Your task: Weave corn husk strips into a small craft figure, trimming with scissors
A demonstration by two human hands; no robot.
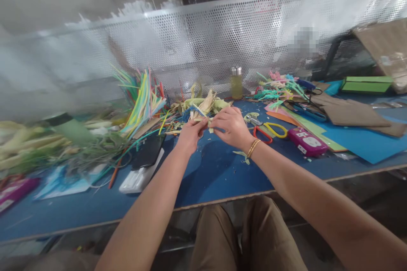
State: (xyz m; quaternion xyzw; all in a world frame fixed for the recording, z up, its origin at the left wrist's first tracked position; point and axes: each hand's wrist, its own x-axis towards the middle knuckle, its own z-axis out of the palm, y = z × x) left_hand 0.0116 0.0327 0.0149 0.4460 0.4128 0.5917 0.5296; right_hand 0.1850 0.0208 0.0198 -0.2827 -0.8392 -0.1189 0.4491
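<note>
Two hands are close together, and I have both of them pinching one pale strip (pixel 209 122) that looks like dry husk. It is left of the scissors (pixel 255 122). My left hand (pixel 190 135) has it between thumb and finger. My right hand (pixel 232 127) has its fingers bent in close and holds the strip too, but from this far off I cannot tell how hard they press. I think small, soft pinches are best, since thin husk may tear. One hand should be firm while the other moves a little at a time.

Just past my fingers, a messy husk pile (pixel 208 102) lies behind and left of the scissors, so loose ends could catch. My right wrist is just beside the scissors' red loop, and a swing that way could bump it. A green scrap (pixel 244 156) lies in front of the scissors. To their right is a purple box (pixel 307 141), then brown cardboard (pixel 352 114) and a blue sheet (pixel 372 146). A bottle (pixel 236 87) stands behind them. Well to their left are a dark phone (pixel 149 152) and a bunch of bright strips (pixel 143 103).
</note>
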